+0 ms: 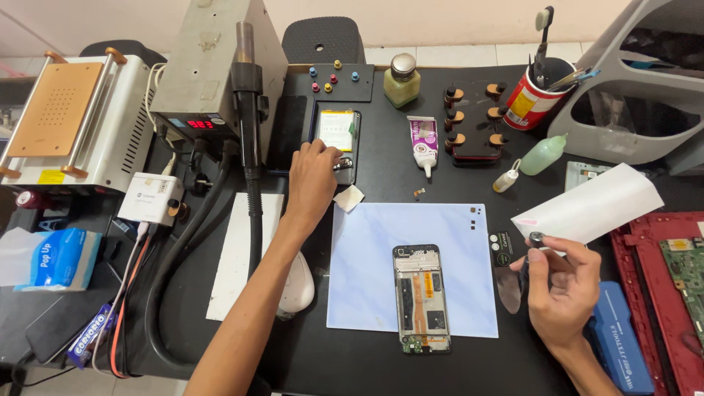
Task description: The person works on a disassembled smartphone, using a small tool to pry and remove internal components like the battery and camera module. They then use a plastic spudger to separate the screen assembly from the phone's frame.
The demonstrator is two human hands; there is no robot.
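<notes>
Left hand reaching to the parts tray, right hand holding a tool beside the opened phone.

My left hand (314,176) pinches something small and silvery over the dark rectangular parts tray (339,139); the opened black phone frame (422,297) lies flat on the pale blue mat (367,271), kept steady, while my right hand (561,282) grips a slim dark metal screwdriver (529,253), fingers pressed together.

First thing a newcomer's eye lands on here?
Probably the opened phone, back off and insides showing, lying on the pale blue mat at centre. Next, the two hands working apart: the left hand reaches up to small metal parts beside a yellow battery, while the right hand grips a slim dark tool at the mat's right edge. A red can of tools stands at the back.
</notes>
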